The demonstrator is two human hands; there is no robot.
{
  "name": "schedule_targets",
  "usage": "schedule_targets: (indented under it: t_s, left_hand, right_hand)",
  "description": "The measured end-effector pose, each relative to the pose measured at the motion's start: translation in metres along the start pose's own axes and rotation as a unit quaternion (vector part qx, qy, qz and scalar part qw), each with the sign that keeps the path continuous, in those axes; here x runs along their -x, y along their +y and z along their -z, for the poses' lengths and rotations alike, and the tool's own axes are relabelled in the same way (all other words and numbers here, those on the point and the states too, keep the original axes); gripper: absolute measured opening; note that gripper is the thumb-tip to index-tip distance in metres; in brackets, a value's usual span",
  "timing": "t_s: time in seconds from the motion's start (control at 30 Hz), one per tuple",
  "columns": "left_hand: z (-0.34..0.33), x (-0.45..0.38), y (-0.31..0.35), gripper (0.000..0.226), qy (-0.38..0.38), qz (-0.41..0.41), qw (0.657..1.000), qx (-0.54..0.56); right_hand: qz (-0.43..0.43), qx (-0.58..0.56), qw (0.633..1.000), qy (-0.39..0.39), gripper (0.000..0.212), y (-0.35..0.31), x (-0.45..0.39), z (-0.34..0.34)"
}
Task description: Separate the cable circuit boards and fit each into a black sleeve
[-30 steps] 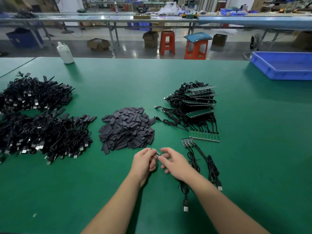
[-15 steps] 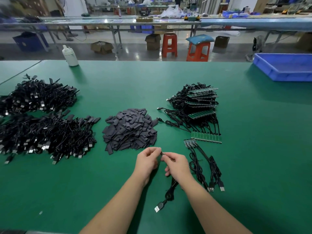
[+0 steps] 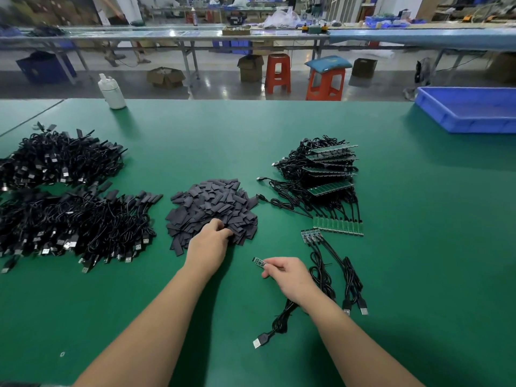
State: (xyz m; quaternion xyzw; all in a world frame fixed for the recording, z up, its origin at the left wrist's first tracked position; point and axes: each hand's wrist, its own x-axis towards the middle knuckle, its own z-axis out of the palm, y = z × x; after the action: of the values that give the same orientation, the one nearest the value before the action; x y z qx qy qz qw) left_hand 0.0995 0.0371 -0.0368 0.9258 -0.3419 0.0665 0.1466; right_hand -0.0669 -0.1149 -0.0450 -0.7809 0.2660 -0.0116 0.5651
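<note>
Two hands at work: one in the sleeves, one on a board; lines below run left to right.
finished cables [image 3: 69,219]: left of frame, two black heaps, boards already sleeved by the look of it; light, tangly.
sleeve pile [image 3: 212,205]: centre, just above the left hand; flat black pieces, soft, thin, very light, likely to stick together or come up in twos.
left hand [image 3: 208,244]: fingers curled into the pile's near edge, touching sleeves; whether one is actually pinched, cannot tell, fingertips hidden.
sleeve handling: judged best taken by one short end so the other mouth stays free to open.
circuit board [image 3: 259,262]: lower centre, small, stiff, light; brittle at the solder joint, judged.
right hand [image 3: 290,275]: pinching the board's cable end, thumb and forefinger; board sticks out left past the fingertips, clear of the table.
board vs grip: free end points toward the left hand, well apart from the pile.
cable [image 3: 282,319]: trails from under the right hand to a USB plug at lower centre; limp, will drag.
unseparated boards [image 3: 337,226]: right of centre, green strips with cables stacked behind.
</note>
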Motion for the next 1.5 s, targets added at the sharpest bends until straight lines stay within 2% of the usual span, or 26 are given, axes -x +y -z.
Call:
schedule_targets:
  t_s: [0.13,0.23,0.3,0.37,0.43,0.53,0.6,0.67,0.77,0.83,0.97,1.03,1.37,1.5]
  left_hand:
    - [0.008,0.002,0.006,0.011,0.042,-0.051,0.997,-0.029]
    - [0.017,0.008,0.013,0.009,0.086,-0.087,0.993,-0.001]
    - [0.021,0.016,0.019,0.012,0.040,-0.049,0.994,0.087]
    - [0.020,0.029,0.021,0.017,-0.043,0.002,0.978,0.204]
    - [0.015,0.041,0.021,0.024,-0.094,-0.003,0.966,0.242]
    - [0.007,0.054,0.019,0.031,-0.143,-0.012,0.966,0.214]
    - [0.004,0.058,0.018,0.029,-0.161,-0.028,0.977,0.137]
    - [0.006,0.059,0.017,0.027,-0.153,-0.048,0.986,0.050]
    - [0.010,0.057,0.014,0.029,-0.133,-0.061,0.989,0.011]
    - [0.012,0.055,0.012,0.028,-0.122,-0.061,0.990,0.032]
    - [0.015,0.055,0.017,0.022,-0.089,-0.044,0.980,0.170]
    - [0.015,0.057,0.021,0.018,-0.083,-0.048,0.976,0.197]
    - [0.012,0.060,0.028,0.024,-0.066,-0.038,0.974,0.213]
    - [0.013,0.060,0.028,0.024,-0.088,-0.067,0.974,0.198]
  right_hand:
    - [-0.008,0.015,1.000,0.001,0.024,-0.003,0.000,-0.002]
    - [-0.015,0.018,1.000,-0.004,0.024,-0.006,0.001,-0.002]
    - [-0.020,0.014,1.000,-0.010,0.022,-0.007,0.001,-0.001]
    - [-0.021,0.009,1.000,-0.017,0.021,-0.008,0.002,-0.001]
    - [-0.020,0.004,1.000,-0.022,0.021,-0.009,0.002,0.000]
    - [-0.023,0.002,0.999,-0.024,0.018,-0.010,0.003,0.000]
    - [-0.018,0.006,0.999,-0.028,0.016,-0.011,0.004,0.001]
    - [-0.014,0.013,0.999,-0.034,0.018,-0.012,0.005,0.003]
    - [-0.015,0.022,0.999,-0.040,0.019,-0.013,0.006,0.006]
    - [-0.012,0.028,0.999,-0.041,0.019,-0.015,0.008,0.006]
    - [-0.007,0.029,0.999,-0.046,0.020,-0.017,0.010,0.007]
    - [-0.005,0.032,0.998,-0.046,0.024,-0.018,0.012,0.008]
    - [-0.017,0.038,0.998,-0.057,0.025,-0.017,0.012,0.010]
    - [-0.016,0.031,0.998,-0.059,0.022,-0.016,0.011,0.010]
